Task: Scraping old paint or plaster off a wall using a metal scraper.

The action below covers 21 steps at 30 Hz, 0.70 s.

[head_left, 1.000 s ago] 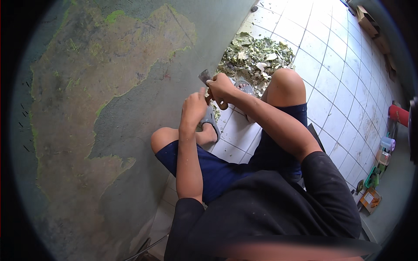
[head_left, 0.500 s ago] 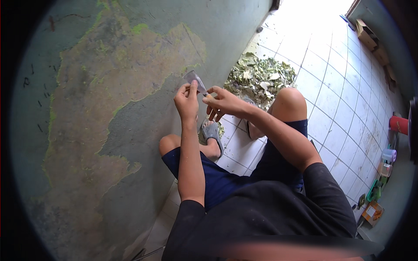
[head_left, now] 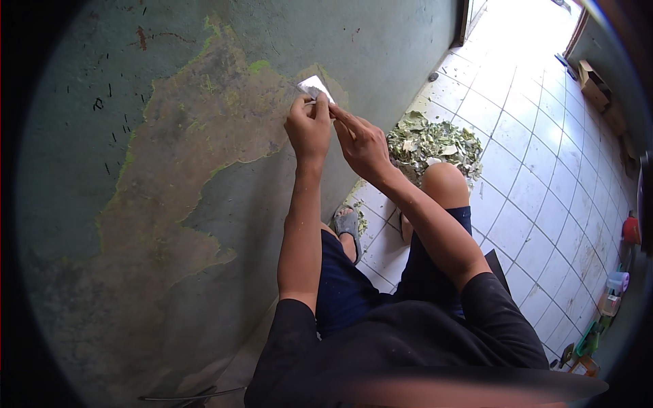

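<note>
Both hands, left hand [head_left: 308,129] and right hand [head_left: 364,144], grip a scraper [head_left: 315,88] whose blade presses against the wall [head_left: 204,156]. Paint flakes [head_left: 435,144] lie piled on the floor [head_left: 537,190] near the knee.

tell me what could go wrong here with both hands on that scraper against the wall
The left hand fingers sit right by the metal blade of the scraper, so a slip along the wall could nick them. The right hand pushes toward the left, so a sudden release might jam the two together. The pile of paint flakes lies on the tiled floor near the sandalled foot, which could be slippery underfoot.
</note>
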Motion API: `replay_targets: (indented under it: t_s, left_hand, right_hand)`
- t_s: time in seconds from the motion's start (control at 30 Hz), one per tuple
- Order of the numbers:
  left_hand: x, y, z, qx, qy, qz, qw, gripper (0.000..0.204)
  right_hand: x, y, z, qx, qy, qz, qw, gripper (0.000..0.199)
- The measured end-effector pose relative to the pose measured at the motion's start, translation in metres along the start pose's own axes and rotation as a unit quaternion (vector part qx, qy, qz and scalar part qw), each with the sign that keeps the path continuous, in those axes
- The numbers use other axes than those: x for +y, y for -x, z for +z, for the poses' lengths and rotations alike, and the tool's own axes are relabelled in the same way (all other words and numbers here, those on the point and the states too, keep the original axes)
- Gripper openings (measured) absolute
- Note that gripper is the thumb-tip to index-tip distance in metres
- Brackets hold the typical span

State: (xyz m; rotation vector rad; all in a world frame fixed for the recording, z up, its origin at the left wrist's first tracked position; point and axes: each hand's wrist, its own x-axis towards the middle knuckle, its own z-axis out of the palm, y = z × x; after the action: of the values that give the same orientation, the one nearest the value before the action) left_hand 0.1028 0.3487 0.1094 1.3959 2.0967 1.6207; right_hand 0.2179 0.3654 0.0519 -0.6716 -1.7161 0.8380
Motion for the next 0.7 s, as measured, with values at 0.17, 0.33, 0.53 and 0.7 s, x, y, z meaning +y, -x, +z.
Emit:
replay_targets:
  t_s: [0.17, 0.33, 0.53, 0.7]
  left_hand:
    - [-0.004, -0.013, 0.004, 0.002, -0.034, -0.037, 0.999, 0.034]
    - [-0.015, -0.006, 0.021, 0.013, 0.16, -0.054, 0.986, 0.032]
    - [-0.041, -0.01, 0.031, -0.003, 0.321, -0.116, 0.94, 0.028]
    - [-0.036, -0.018, 0.034, -0.029, 0.363, -0.101, 0.926, 0.028]
  right_hand:
    - [-0.011, -0.009, 0.003, -0.008, 0.05, 0.058, 0.997, 0.037]
    - [-0.002, -0.015, 0.008, 0.038, 0.023, 0.032, 0.998, 0.042]
    - [-0.011, -0.022, 0.015, 0.031, -0.043, 0.112, 0.992, 0.046]
    - [-0.015, -0.024, 0.026, 0.051, -0.032, 0.144, 0.988, 0.047]
